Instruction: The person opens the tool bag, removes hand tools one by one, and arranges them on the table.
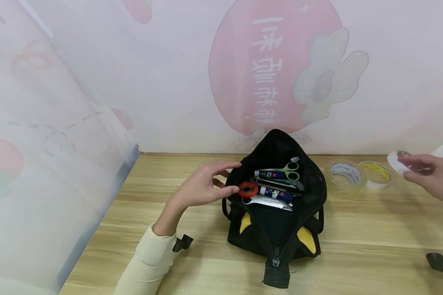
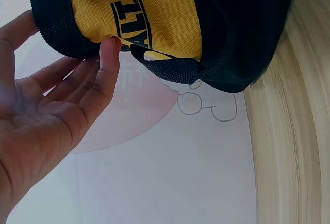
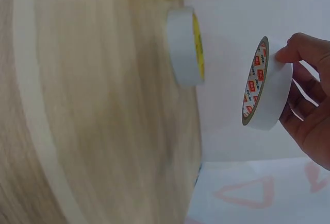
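A black and yellow tool bag (image 1: 277,229) stands unzipped on the table. My left hand (image 1: 204,184) holds its left rim; in the left wrist view the thumb passes behind the rim and the fingers touch the yellow side (image 2: 165,13). Inside lie green-handled scissors (image 1: 289,170), a red ring-shaped roll (image 1: 248,189), a blue and white glue stick (image 1: 277,194) and a silver-white utility knife (image 1: 267,202). Off to the right, my right hand (image 1: 433,176) pinches a roll of white tape (image 3: 273,95) in the air. Its printed core shows in the right wrist view.
Between bag and right hand, a roll of clear tape (image 1: 345,174) and a white tape roll with a yellow core (image 1: 376,176) lie near the table's back edge. A printed curtain (image 1: 170,82) rises behind the wooden table (image 1: 373,262).
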The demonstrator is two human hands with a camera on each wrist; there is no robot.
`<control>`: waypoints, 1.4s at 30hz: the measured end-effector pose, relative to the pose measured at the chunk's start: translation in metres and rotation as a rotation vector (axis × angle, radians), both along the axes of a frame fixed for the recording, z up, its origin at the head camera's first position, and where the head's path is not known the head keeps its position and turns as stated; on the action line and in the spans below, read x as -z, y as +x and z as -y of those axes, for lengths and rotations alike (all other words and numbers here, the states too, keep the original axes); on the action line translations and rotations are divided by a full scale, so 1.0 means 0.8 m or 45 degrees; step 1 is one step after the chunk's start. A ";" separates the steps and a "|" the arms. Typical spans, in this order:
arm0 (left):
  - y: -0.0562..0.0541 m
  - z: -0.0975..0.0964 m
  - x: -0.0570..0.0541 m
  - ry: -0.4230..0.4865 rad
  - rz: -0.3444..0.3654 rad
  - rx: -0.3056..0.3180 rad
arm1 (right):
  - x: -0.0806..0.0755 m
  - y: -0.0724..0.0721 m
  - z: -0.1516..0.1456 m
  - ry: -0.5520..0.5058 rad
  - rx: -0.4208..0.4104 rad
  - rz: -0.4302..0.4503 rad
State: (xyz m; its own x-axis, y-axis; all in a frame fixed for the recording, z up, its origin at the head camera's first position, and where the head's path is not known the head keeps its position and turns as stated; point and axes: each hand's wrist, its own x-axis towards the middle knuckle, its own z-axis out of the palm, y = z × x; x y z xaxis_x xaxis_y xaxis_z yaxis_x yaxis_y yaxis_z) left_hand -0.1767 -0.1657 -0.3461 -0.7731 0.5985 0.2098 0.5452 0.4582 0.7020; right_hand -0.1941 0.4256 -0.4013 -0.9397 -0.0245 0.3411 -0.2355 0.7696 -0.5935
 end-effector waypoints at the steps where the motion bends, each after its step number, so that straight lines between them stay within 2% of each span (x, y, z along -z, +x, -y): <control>1: 0.000 0.000 0.000 0.000 0.000 0.000 | 0.003 -0.001 -0.004 -0.006 0.001 0.007; 9: 0.000 0.000 0.001 0.009 -0.004 0.005 | 0.030 -0.007 -0.030 -0.081 -0.045 0.070; 13: 0.000 0.001 0.001 0.001 -0.009 -0.005 | 0.036 -0.010 -0.039 -0.036 -0.009 0.095; 17: 0.000 0.000 -0.002 -0.001 -0.018 -0.006 | 0.044 -0.012 -0.050 -0.031 0.030 0.186; 20: 0.002 -0.001 -0.004 -0.008 -0.018 -0.006 | 0.054 -0.013 -0.057 -0.060 0.022 0.247; 24: 0.004 -0.001 -0.004 -0.008 -0.014 -0.011 | 0.063 -0.015 -0.059 0.013 0.016 0.259; 29: 0.004 0.000 -0.004 -0.009 -0.018 -0.013 | 0.060 -0.019 -0.053 0.153 -0.006 0.353; 33: 0.003 -0.001 -0.005 -0.016 -0.018 -0.011 | 0.056 -0.019 -0.048 0.160 -0.030 0.432; 39: 0.002 -0.001 -0.004 -0.014 -0.003 -0.002 | 0.053 -0.017 -0.042 0.140 -0.009 0.408; 42: 0.002 0.000 -0.003 -0.021 0.003 -0.008 | 0.046 -0.014 -0.033 0.180 0.023 0.382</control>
